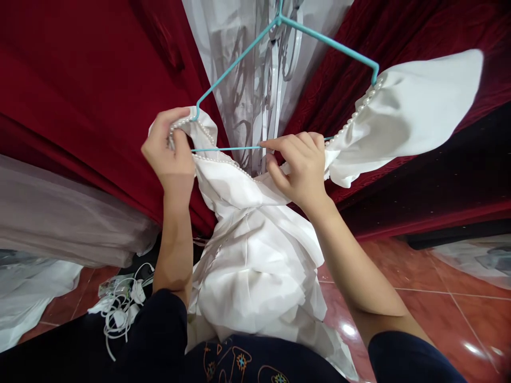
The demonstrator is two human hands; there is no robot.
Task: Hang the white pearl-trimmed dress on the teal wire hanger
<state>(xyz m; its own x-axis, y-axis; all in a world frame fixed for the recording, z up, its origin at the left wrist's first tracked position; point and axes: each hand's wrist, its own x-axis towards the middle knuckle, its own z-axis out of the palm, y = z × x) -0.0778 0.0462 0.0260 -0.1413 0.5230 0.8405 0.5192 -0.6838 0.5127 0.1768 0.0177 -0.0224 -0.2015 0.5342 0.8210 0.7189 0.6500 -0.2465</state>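
A white dress point(255, 250) with a pearl-beaded neckline hangs from a turquoise hanger point(239, 57). My left hand point(171, 146) grips the dress's left shoulder, its fingers closed around the beaded edge by the hanger's left end. My right hand point(300, 165) is at the middle of the neckline, next to the hanger's thin lower bar. Its index finger reaches to the bar, while the thumb lies close below; whether it pinches fabric or the bar is partly hidden. The wide right sleeve spreads out from the hanger's right end, and the skirt drapes down towards my body.
Dark red curtains point(99, 64) hang on both sides, with sheer white cloth and white hangers point(273, 80) between them. White cables point(122, 308) lie tangled at lower left on a black surface. Glossy red floor tiles point(399, 271) show at right. Pale fabric point(51, 207) hangs at left.
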